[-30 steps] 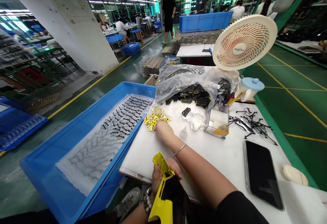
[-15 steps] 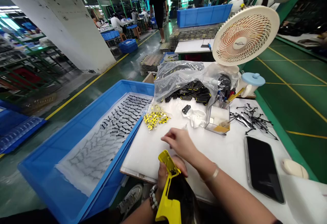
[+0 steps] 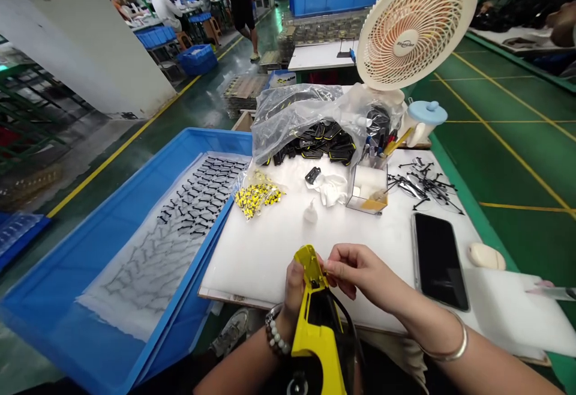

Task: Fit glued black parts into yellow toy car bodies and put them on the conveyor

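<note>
A yellow and black part (image 3: 315,335) rises from the bottom of the view, its yellow end upright over the table's front edge. My left hand (image 3: 293,293) is wrapped round it just below that end. The fingers of my right hand (image 3: 355,266) are pinched together at the right side of the yellow end; whatever lies between them is too small to make out. Beyond my hands stand a small clear bottle (image 3: 310,212) and a bag of small yellow and black pieces (image 3: 256,195). A black piece (image 3: 312,174) lies beside white crumpled tissue (image 3: 332,189).
On the left, a blue tray (image 3: 58,299) holds rows of black parts. Plastic-wrapped black parts (image 3: 324,140), a clear box (image 3: 368,188), a fan (image 3: 416,29) and a lidded cup (image 3: 425,120) stand behind. A phone (image 3: 441,260) and thin black parts (image 3: 425,182) lie right.
My right hand has come down from above the table to the yellow end. The bottle it covered now shows. The whole view has shifted, and the walking person has moved.
</note>
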{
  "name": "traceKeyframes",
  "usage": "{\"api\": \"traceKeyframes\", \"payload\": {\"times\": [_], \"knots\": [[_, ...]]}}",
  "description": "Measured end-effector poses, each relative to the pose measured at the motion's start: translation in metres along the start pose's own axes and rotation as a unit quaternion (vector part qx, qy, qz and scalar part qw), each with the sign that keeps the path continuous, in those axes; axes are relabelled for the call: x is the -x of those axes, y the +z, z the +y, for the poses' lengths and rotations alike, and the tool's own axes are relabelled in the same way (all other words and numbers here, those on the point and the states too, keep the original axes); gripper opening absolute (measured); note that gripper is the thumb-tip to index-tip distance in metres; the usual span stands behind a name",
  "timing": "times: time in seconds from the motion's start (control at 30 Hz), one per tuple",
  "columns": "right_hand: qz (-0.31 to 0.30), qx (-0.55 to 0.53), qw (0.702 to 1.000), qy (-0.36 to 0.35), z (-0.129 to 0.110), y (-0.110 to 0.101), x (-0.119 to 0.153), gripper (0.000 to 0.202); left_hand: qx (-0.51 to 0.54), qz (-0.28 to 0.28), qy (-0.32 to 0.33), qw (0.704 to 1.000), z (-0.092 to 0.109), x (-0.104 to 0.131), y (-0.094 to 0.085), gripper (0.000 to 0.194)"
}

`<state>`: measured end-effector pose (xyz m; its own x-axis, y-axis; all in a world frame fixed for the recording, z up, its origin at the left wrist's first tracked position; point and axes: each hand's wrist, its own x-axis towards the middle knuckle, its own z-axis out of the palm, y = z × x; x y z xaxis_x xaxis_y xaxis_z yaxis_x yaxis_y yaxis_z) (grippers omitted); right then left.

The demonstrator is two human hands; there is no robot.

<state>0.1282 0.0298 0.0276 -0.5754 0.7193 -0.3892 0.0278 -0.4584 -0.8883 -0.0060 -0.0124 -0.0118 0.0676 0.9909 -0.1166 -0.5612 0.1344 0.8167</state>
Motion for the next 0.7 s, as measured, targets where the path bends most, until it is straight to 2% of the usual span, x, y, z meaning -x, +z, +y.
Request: {"api": "traceKeyframes", "payload": {"times": [0.13, 0.43, 0.53, 0.63, 0.7], "knots": [[-0.021, -0.007, 1.000, 0.021, -0.001, -0.006, -0.003, 0.049, -0.025, 0.032, 0.011, 0.999, -0.002, 0.001, -0.003, 0.040], [-0.047, -0.008, 0.995, 0.092, -0.019, -0.005, -0.008, 0.042, -0.029, 0.035, 0.019, 0.999, 0.002, -0.001, 0.002, 0.040], [-0.028, 0.008, 0.995, 0.098, -0.024, 0.000, -0.005, 0.037, -0.032, 0.037, 0.024, 0.999, 0.002, -0.001, 0.002, 0.041], [0.016, 0.046, 0.996, 0.072, -0.025, 0.006, 0.000, 0.033, -0.028, 0.045, 0.038, 0.998, -0.002, -0.001, 0.000, 0.042], [0.023, 0.052, 0.996, 0.066, -0.022, 0.009, 0.002, 0.037, -0.024, 0.058, 0.050, 0.997, -0.005, -0.001, -0.001, 0.044]]}}
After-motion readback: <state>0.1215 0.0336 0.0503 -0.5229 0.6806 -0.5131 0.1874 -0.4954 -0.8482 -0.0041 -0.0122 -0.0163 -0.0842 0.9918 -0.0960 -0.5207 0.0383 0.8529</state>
